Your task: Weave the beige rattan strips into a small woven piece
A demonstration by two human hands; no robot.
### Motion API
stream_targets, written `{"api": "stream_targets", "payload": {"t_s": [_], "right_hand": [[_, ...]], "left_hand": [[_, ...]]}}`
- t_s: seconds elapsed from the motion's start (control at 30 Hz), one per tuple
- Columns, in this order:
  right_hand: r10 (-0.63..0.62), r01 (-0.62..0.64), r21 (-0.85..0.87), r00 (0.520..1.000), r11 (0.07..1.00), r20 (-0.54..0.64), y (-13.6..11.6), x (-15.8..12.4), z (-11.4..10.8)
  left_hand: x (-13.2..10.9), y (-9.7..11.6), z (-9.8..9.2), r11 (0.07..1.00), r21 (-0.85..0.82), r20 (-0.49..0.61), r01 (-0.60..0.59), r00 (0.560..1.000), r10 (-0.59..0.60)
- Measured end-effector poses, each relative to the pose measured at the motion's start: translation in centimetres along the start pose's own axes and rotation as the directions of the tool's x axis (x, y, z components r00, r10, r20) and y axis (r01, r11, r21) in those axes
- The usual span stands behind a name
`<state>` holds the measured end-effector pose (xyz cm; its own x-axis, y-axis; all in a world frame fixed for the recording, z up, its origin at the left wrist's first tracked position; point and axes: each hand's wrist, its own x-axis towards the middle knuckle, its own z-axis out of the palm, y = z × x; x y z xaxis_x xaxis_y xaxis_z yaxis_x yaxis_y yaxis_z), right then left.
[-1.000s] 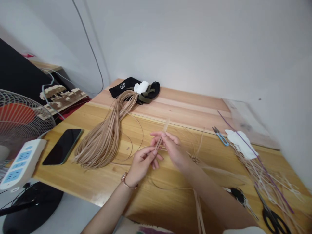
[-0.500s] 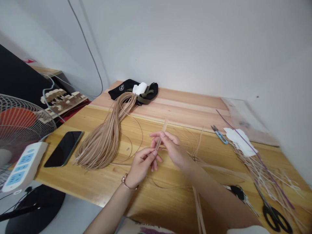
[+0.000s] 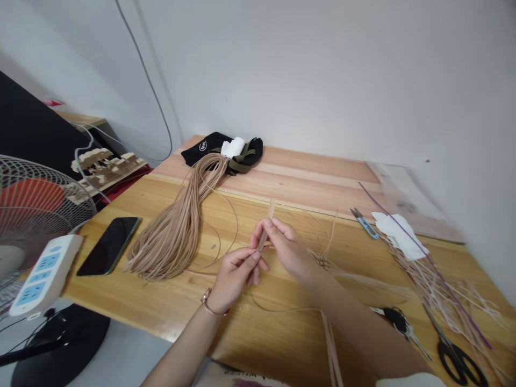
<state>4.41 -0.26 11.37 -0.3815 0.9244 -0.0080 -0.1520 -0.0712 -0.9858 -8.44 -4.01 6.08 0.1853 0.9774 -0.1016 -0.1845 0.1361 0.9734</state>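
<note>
Both hands meet over the middle of the wooden table [image 3: 161,312]. My left hand [image 3: 237,269] pinches the lower end of a flat bundle of tan cords [image 3: 271,208], thumb on top. Just above it, my right hand [image 3: 286,242] grips the same cords between thumb and fingers. The upper end of the bundle sticks out past the right fingers. Beside my right forearm lies a small woven knot [image 3: 322,262] with cords spreading from it, partly hidden by the arm. Loose cords [image 3: 331,349] run down toward the front edge.
Left lie a large hank of tan cord [image 3: 169,236], a phone [image 3: 108,246] and a power strip [image 3: 46,277], beside a fan [image 3: 36,199]. A black bag [image 3: 209,145] sits behind. Right are thread snips [image 3: 365,223], a purple cord [image 3: 399,221], keys [image 3: 397,322] and scissors [image 3: 455,355].
My right fingers have curled closer around the cords; before, they were stretched further out to the left. The left hand keeps its pinch. The view has shifted slightly.
</note>
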Motion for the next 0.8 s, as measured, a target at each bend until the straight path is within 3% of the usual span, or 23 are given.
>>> {"api": "stream_targets", "payload": {"t_s": [0.23, 0.43, 0.63, 0.8], "right_hand": [[-0.006, -0.014, 0.212, 0.996, 0.977, 0.092, 0.6, -0.4, 0.4], [-0.046, 0.006, 0.266, 0.989, 0.964, 0.143, 0.0, -1.5, 0.5], [-0.049, 0.025, 0.24, 0.994, 0.97, 0.097, -1.0, -2.8, -0.3], [-0.046, 0.067, 0.239, 0.995, 0.969, -0.092, -4.4, -4.3, -3.4]], "left_hand": [[-0.4, 0.3, 0.0, 0.999, 0.041, 0.042, -0.017, 0.999, 0.016], [-1.2, 1.1, 0.4, 0.98, 0.144, 0.134, -0.139, 0.984, 0.12], [-1.9, 1.7, 0.0, 0.772, 0.546, 0.199, -0.324, 0.946, 0.257], [-2.1, 1.1, -2.7, 0.626, 0.705, 0.257, -0.332, 0.943, 0.211]]}}
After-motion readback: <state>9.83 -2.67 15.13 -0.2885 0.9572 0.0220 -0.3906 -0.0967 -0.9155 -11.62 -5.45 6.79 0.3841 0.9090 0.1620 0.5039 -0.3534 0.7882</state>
